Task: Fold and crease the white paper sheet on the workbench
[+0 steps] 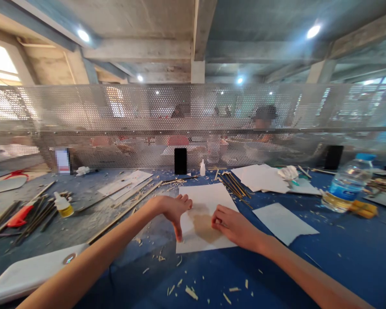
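Observation:
A white sheet of paper (209, 195) lies flat on the blue table in front of me. My left hand (175, 210) rests at its left edge, thumb stretched down and apart from the curled fingers, with nothing visible between them. Over the right part of the sheet, my right hand (230, 223) has its fingertips pressed together. Whatever those fingertips may hold is hidden. Between the hands the paper shows a tan patch, and I cannot tell whether it is only shadow.
Thin sticks (234, 186) and shavings (191, 293) lie around the sheet. At left are a glue bottle (63, 205), a red-handled tool (20, 216) and a white device (35, 268). A black phone (180, 161), a white bottle (202, 167) and a water bottle (347, 184) stand farther back. Perforated metal panels (131, 111) border the table.

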### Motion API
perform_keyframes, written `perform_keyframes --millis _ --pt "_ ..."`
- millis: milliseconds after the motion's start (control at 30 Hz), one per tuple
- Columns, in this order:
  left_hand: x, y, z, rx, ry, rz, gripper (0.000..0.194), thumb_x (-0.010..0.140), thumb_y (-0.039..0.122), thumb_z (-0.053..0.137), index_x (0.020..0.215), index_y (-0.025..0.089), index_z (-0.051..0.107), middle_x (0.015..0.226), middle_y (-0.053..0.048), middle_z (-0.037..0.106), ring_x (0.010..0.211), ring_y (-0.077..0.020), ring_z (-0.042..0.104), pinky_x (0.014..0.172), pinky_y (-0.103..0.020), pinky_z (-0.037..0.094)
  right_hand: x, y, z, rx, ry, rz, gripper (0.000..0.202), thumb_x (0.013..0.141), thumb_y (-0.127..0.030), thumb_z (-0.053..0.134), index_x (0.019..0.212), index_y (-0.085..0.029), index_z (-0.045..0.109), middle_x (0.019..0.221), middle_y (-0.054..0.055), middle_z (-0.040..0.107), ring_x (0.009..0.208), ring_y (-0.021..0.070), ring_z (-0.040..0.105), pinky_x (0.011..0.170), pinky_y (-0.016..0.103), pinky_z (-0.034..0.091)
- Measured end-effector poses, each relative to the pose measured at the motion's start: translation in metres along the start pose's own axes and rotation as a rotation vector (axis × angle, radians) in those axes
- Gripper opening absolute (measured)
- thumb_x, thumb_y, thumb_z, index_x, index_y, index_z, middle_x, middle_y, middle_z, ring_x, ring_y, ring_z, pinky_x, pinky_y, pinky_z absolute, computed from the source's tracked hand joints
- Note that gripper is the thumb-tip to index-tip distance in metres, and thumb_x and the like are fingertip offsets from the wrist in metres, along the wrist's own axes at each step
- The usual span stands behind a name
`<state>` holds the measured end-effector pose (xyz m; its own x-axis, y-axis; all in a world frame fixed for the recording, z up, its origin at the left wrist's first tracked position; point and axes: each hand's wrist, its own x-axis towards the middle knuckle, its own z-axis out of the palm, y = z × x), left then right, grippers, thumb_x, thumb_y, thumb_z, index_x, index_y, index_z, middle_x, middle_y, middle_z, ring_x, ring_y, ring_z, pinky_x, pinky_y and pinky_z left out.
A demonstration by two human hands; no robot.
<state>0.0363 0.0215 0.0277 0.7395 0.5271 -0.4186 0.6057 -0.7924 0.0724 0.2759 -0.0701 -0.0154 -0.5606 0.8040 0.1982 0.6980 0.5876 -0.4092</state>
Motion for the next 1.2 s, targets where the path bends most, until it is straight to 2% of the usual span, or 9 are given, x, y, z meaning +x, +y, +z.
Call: perform_keyframes --millis 133,267,500,600,800,933,1100,1200 --pt "-0.0023 0.0026 -0.0018 0.012 0.001 0.011 0.113 0.037 0.071 0.079 0.132 0.018 0.047 0.135 -0.017 0.047 0.124 -0.041 0.041 0.098 -0.044 0.041 0.0004 -0.0017 0.0004 0.022 -0.048 -0.024 0.008 0.095 -0.023 0.055 0.093 -0.021 0.062 0.098 0.003 0.058 0.088 0.0162 0.059 0.078 0.027 0.045" --pt "-0.0052 0.0075 -0.0056 0.038 -0.019 0.011 0.111 0.039 0.071 0.078 0.13 0.014 0.049 0.133 -0.018 0.049 0.125 -0.0391 0.04 0.103 -0.041 0.037 0.001 0.0016 0.0006 -0.033 0.04 0.016 0.008 0.094 -0.022 0.054 0.09 -0.02 0.061 0.094 0.003 0.059 0.089 0.0177 0.058 0.081 0.029 0.044" --pt "-0.0026 0.0032 -0.0021 0.01 -0.005 -0.015 0.113 0.038 0.067 0.081 0.134 0.017 0.045 0.137 -0.018 0.044 0.125 -0.0402 0.04 0.099 -0.044 0.042 -0.0003 -0.0028 0.003 0.198 -0.035 0.024 0.007 0.092 -0.026 0.058 0.088 -0.021 0.061 0.093 0.001 0.058 0.079 0.0141 0.057 0.072 0.024 0.044" --pt "-0.0011 0.0012 -0.0005 0.032 -0.002 -0.004 0.111 0.04 0.068 0.08 0.132 0.015 0.046 0.134 -0.019 0.046 0.123 -0.039 0.042 0.099 -0.043 0.041 -0.0002 -0.0024 0.0006 0.169 -0.015 0.033 0.008 0.091 -0.025 0.059 0.085 -0.02 0.062 0.088 0.001 0.057 0.08 0.015 0.057 0.072 0.025 0.043" --pt "0.0009 -0.0005 0.0016 0.023 0.011 -0.003 0.111 0.039 0.069 0.08 0.131 0.017 0.046 0.134 -0.016 0.047 0.123 -0.0393 0.042 0.099 -0.043 0.042 0.0001 -0.0002 -0.0001 0.141 -0.058 -0.009 0.007 0.092 -0.025 0.058 0.089 -0.02 0.062 0.094 0.001 0.058 0.084 0.0153 0.058 0.075 0.025 0.044" --pt "0.0015 -0.0011 0.0019 0.038 0.011 0.013 0.109 0.04 0.069 0.079 0.13 0.017 0.048 0.133 -0.017 0.047 0.122 -0.0394 0.043 0.1 -0.044 0.041 0.0006 0.0026 0.0008 0.025 0.014 -0.003 0.009 0.094 -0.023 0.055 0.089 -0.019 0.061 0.093 0.003 0.057 0.087 0.0168 0.058 0.079 0.028 0.044" --pt "0.0007 -0.0013 0.0018 0.029 0.009 0.011 0.109 0.04 0.07 0.079 0.13 0.019 0.047 0.134 -0.016 0.047 0.122 -0.0402 0.042 0.097 -0.045 0.042 -0.0005 -0.0017 0.001 0.074 -0.07 -0.069 0.009 0.096 -0.023 0.053 0.093 -0.021 0.062 0.099 0.002 0.058 0.088 0.0152 0.058 0.078 0.026 0.045" --pt "0.0003 -0.0007 0.0017 0.025 0.015 0.016 0.108 0.04 0.069 0.079 0.129 0.017 0.047 0.134 -0.018 0.047 0.122 -0.0407 0.042 0.097 -0.046 0.042 -0.0001 -0.0016 -0.0004 0.007 -0.025 -0.048 0.011 0.096 -0.022 0.051 0.092 -0.02 0.062 0.098 0.004 0.058 0.09 0.0171 0.058 0.082 0.028 0.045"
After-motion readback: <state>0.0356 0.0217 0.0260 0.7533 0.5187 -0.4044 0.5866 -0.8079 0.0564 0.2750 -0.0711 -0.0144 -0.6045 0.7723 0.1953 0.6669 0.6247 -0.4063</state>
